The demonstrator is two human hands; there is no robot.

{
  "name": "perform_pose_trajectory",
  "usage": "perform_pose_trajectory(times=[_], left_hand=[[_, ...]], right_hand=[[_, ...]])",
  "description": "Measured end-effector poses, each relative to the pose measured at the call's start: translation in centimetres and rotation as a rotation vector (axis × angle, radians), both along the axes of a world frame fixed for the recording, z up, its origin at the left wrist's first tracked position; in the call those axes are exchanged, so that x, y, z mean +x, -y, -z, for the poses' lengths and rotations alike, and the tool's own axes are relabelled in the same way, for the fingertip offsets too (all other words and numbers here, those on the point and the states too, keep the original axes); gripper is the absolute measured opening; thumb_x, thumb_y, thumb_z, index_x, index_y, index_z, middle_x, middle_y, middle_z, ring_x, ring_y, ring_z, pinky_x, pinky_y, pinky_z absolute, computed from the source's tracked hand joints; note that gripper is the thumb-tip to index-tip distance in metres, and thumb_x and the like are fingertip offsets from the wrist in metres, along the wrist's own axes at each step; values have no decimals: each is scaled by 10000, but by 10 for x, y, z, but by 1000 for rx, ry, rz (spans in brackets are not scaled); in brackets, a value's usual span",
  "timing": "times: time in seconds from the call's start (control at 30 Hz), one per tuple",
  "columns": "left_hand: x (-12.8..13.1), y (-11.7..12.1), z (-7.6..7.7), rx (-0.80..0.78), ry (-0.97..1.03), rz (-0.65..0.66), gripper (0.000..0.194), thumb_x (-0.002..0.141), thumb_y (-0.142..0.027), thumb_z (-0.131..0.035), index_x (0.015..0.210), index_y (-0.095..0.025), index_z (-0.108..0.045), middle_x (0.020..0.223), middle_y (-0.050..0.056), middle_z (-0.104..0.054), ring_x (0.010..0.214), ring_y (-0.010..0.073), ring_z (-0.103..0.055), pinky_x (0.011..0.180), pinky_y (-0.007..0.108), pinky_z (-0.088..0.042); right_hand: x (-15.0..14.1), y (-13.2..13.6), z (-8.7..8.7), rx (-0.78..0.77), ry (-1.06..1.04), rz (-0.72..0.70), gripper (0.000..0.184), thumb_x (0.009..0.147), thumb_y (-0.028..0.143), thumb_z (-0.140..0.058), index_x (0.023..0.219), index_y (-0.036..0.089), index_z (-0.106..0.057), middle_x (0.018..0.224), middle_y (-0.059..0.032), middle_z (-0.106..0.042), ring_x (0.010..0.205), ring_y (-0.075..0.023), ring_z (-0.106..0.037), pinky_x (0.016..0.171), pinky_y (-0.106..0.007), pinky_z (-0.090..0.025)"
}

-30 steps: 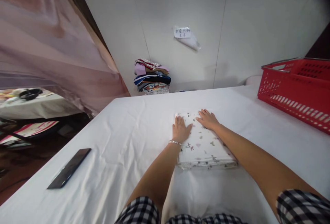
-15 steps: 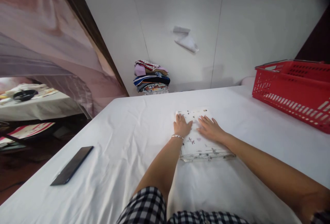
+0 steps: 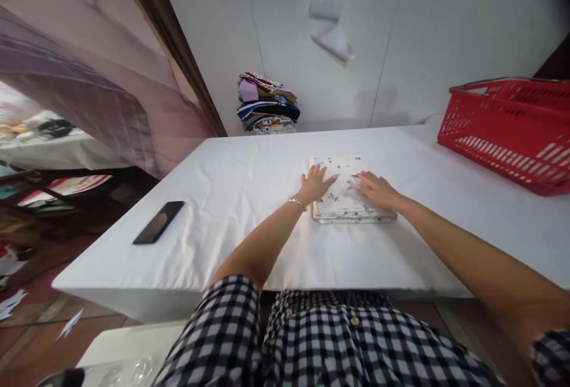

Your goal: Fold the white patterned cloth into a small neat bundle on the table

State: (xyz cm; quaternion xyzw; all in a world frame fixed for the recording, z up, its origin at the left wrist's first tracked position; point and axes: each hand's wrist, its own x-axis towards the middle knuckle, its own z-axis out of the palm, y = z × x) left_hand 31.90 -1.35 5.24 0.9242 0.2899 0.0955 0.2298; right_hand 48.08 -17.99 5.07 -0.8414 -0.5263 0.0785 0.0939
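A folded white cloth with small printed motifs lies in a neat, layered rectangle on the white-covered table. My left hand rests flat on its left side, fingers spread and pointing away from me. On the cloth's right side lies my right hand, palm down with the fingers stretched out. Neither hand grips anything. A silvery bracelet circles my left wrist.
A black phone lies on the table's left part. At the right stands a red plastic basket. Behind the far edge rises a stack of folded clothes. A pink curtain hangs at the left. A pale stool stands below.
The view has tilted down, bringing the table's near edge and the checked clothing into sight. Both hands stay on the folded cloth; the right hand has shifted slightly toward its right edge.
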Motion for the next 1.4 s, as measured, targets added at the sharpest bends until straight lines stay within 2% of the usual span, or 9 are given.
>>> perform_pose_trajectory(times=[0.13, 0.23, 0.37, 0.5, 0.6, 0.7, 1.0, 1.2, 1.4], left_hand=[[-34, 25, 21, 58, -1, 70, 538, 929, -561, -323, 1399, -309, -393, 1578, 13, -214, 1462, 233, -118, 1167, 528, -111], [-45, 26, 31, -69, 44, 39, 453, 949, -481, -328, 1353, -324, -462, 1561, -25, -259, 1456, 201, -154, 1170, 482, -164], [-58, 22, 27, -279, 275, -108, 429, 940, -408, -372, 1290, -237, -554, 1449, 28, -466, 1334, 172, -413, 1107, 315, -327], [-83, 29, 21, -306, 391, -266, 290, 881, -326, -469, 1040, -209, -681, 1078, 32, -705, 978, 169, -631, 900, 288, -475], [-99, 41, 23, -313, 402, -261, 178, 814, -290, -541, 857, -211, -694, 852, 2, -715, 783, 147, -633, 749, 261, -489], [-105, 52, 29, -345, 402, -245, 117, 770, -280, -584, 767, -203, -672, 739, -16, -684, 711, 130, -616, 674, 239, -468], [-105, 58, 32, -346, 340, -195, 144, 736, -335, -665, 781, -198, -672, 732, -14, -677, 693, 127, -597, 645, 232, -445], [-102, 56, 33, -368, 294, -231, 176, 781, -353, -602, 755, -201, -687, 706, -14, -675, 678, 133, -589, 608, 229, -424], [-102, 52, 32, -416, 289, -218, 146, 765, -321, -606, 754, -209, -700, 725, -24, -689, 685, 128, -594, 629, 229, -421]], right_hand=[[-4, 29, 25, 63, -21, -14, 581, 941, 551, -287, 1403, 229, -429, 1540, -64, -305, 1440, -277, -173, 1152, -488, -200], [-3, 35, 34, 138, -87, 13, 525, 944, 507, -329, 1355, 225, -492, 1506, -68, -370, 1424, -269, -235, 1138, -447, -268], [-12, 38, 29, 315, -85, 23, 488, 938, 501, -351, 1318, 258, -539, 1453, -45, -450, 1404, -274, -286, 1111, -476, -323], [-38, 36, 23, 416, -211, -114, 438, 905, 489, -417, 1214, 270, -637, 1341, -41, -565, 1330, -272, -410, 977, -438, -481], [-61, 26, 19, 412, -237, -215, 372, 890, 456, -458, 1124, 284, -690, 1228, -40, -638, 1195, -269, -538, 955, -453, -485], [-79, 11, 13, 386, -169, -312, 325, 889, 414, -488, 1087, 274, -704, 1145, -41, -672, 1129, -251, -569, 972, -430, -461], [-102, -11, 12, 350, -55, -443, 256, 888, 260, -491, 973, 238, -732, 962, -63, -672, 910, -216, -581, 854, -372, -467], [-102, -14, 15, 358, -142, -388, 283, 911, 265, -450, 870, 256, -730, 870, -38, -668, 880, -200, -585, 793, -342, -476], [-108, -13, 17, 465, -307, -271, 287, 914, 337, -455, 808, 243, -705, 895, -34, -665, 855, -192, -594, 778, -336, -480]])
